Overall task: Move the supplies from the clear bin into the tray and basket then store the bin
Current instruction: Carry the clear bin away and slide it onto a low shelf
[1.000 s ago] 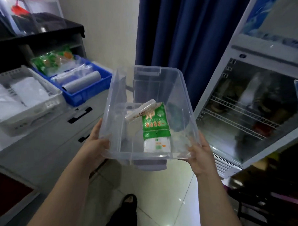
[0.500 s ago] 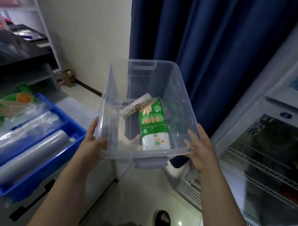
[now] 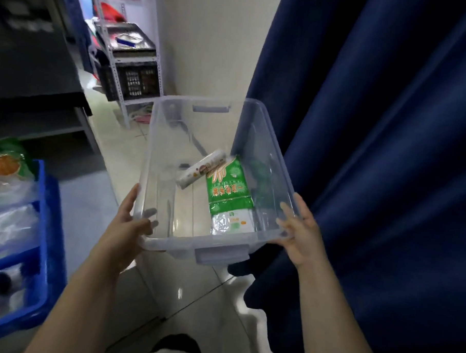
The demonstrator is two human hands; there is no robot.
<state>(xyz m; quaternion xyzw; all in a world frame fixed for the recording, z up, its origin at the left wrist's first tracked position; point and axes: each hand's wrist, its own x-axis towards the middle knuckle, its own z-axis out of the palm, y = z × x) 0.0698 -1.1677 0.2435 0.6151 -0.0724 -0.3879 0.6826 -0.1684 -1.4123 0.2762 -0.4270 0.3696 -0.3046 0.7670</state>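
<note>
Bin (image 3: 263,151), clamped at its near corners by left grip (image 3: 123,226) and right grip (image 3: 301,232), holds a packet (image 3: 227,186) and roll (image 3: 201,168); unloading them likely comes next.

A storeroom or shop back room is suggested. A slotted metal rack (image 3: 132,54) is set against a cream wall (image 3: 211,42), with a black crate (image 3: 134,81) and loose goods stacked on it. Sealed packs (image 3: 8,225) are kept in a blue tray (image 3: 49,235) on a grey surface (image 3: 85,199). The floor (image 3: 168,293) is laid with glossy pale tiles, and one side is closed off by a heavy blue curtain (image 3: 387,156).
</note>
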